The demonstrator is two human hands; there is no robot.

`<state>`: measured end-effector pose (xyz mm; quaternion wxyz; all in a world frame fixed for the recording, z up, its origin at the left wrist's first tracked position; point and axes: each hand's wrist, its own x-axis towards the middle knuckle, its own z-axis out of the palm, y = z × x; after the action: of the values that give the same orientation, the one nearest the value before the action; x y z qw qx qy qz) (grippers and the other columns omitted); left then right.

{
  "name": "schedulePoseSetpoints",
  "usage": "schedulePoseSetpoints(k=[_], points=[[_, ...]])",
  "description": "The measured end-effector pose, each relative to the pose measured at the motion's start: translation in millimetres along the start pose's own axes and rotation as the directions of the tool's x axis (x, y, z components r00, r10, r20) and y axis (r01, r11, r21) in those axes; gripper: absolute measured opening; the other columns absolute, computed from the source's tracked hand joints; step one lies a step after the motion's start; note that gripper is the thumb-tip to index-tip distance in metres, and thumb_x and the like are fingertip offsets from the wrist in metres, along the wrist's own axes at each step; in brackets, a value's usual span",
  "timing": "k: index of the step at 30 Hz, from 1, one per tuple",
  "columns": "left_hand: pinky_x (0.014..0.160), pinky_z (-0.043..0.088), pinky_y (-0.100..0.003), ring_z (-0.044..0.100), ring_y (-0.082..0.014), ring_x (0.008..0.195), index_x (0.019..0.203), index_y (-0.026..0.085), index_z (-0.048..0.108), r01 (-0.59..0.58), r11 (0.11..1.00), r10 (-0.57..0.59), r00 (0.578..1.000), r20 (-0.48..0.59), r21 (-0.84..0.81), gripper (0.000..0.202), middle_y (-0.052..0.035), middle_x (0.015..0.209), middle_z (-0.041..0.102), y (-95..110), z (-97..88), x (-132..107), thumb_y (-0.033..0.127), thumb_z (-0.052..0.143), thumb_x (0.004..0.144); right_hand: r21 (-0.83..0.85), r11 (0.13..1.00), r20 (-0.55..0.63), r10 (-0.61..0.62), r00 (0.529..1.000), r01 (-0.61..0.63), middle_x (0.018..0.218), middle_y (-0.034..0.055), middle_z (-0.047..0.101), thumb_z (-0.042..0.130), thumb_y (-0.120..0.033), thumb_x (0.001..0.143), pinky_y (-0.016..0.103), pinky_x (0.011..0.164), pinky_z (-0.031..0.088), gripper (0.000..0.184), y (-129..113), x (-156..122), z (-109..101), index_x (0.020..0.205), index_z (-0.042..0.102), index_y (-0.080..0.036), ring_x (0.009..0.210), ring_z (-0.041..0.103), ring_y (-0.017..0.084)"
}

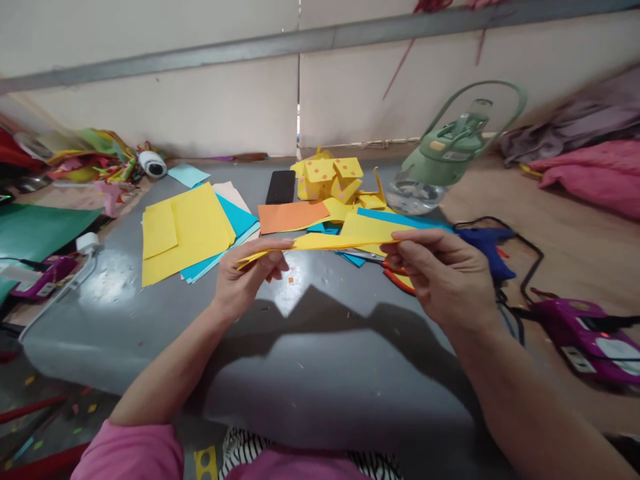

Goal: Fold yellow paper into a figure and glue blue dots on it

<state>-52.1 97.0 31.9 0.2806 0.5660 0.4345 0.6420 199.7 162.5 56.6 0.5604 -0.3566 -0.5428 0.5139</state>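
Both my hands hold one yellow paper sheet (pixel 327 241) flat and edge-on above a grey table (pixel 310 347). My left hand (pixel 246 275) pinches its left end, fingers closed. My right hand (pixel 440 273) grips its right end between thumb and fingers. Under the sheet lie red-handled scissors (pixel 395 275), partly hidden. Behind it are an orange sheet (pixel 293 216), blue paper (pixel 400 220) and small folded yellow boxes with pink dots (pixel 330 179).
A stack of yellow and blue sheets (pixel 190 230) lies at left. A black phone (pixel 281 187), a green-topped water bottle (pixel 440 160), a blue glue gun (pixel 487 247) and a purple glue gun (pixel 585 330) with cables sit around. Green paper (pixel 35 230) and scraps are far left.
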Motion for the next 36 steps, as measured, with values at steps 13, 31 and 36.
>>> schedulePoseSetpoints(k=[13, 31, 36], points=[[0.073, 0.064, -0.03, 0.078, -0.0218, 0.084, 0.102, 0.028, 0.082, 0.132, 0.988, -0.109, 0.962, 0.251, -0.078, 0.023, -0.0049, 0.096, 0.082, 2, -20.4, 0, 0.041, 0.068, 0.089, -0.084, 0.995, -0.017, 0.043, 0.999, -0.044, 0.069, -0.0032, 0.069, 0.09, -0.036, 0.065, 0.023, 0.059, 0.052, 0.021, 0, -1, -5, 0.074, 0.074, -0.025, 0.061, 0.06, 0.01], [0.078, 0.057, -0.028, 0.071, -0.0153, 0.083, 0.092, 0.02, 0.074, 0.418, 0.906, -0.423, 0.876, 0.231, 0.071, 0.029, -0.0025, 0.091, 0.077, -15, -15.0, 18, 0.043, 0.083, 0.077, -0.531, 0.847, 0.192, 0.144, 0.971, -0.02, 0.062, -0.0017, 0.06, 0.07, -0.044, 0.081, 0.027, 0.051, 0.033, 0.023, -5, 3, -15, 0.076, 0.071, -0.021, 0.056, 0.049, 0.012], [0.085, 0.055, -0.03, 0.069, -0.0201, 0.105, 0.113, 0.021, 0.066, 0.451, 0.884, -0.46, 0.798, 0.389, 0.12, 0.046, -0.0069, 0.117, 0.073, -7, -11.1, 28, 0.039, 0.085, 0.075, -0.581, 0.812, 0.257, 0.111, 0.96, 0.061, 0.068, 0.0011, 0.067, 0.068, -0.044, 0.08, 0.029, 0.058, 0.04, 0.025, -3, 0, -10, 0.075, 0.072, -0.021, 0.062, 0.055, 0.014]])
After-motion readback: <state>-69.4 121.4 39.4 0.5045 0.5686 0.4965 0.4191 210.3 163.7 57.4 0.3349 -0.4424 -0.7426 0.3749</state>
